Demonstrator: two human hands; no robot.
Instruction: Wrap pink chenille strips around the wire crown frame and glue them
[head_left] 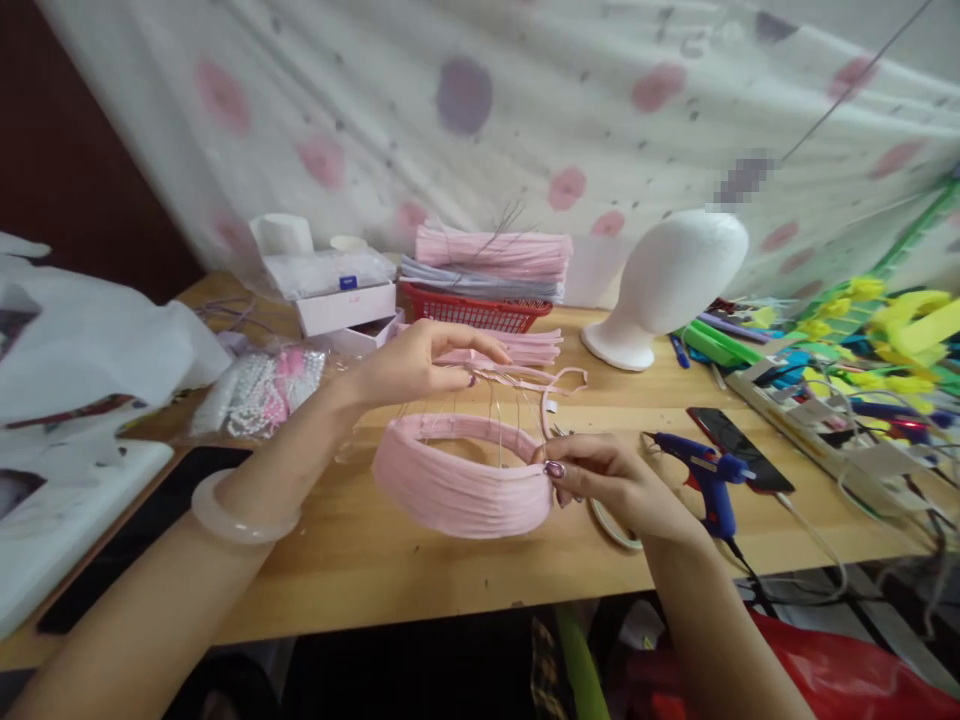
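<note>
A pink-wrapped wire hat frame is held just above the wooden table, its wide lower band covered in rows of pink fuzzy stems. Bare thin wires rise from the band to a small top ring. My left hand curls over this top, thumb and fingers closed around it. At the band's right rim my right hand pinches the end of a pink chenille stem, which loops up beside the wires. What lies under the right fingertips is partly hidden.
Behind stands a red basket with bundled pink stems. A white foam head is at back right. A blue glue gun, a phone and a power strip lie right; bagged pearl beads lie left.
</note>
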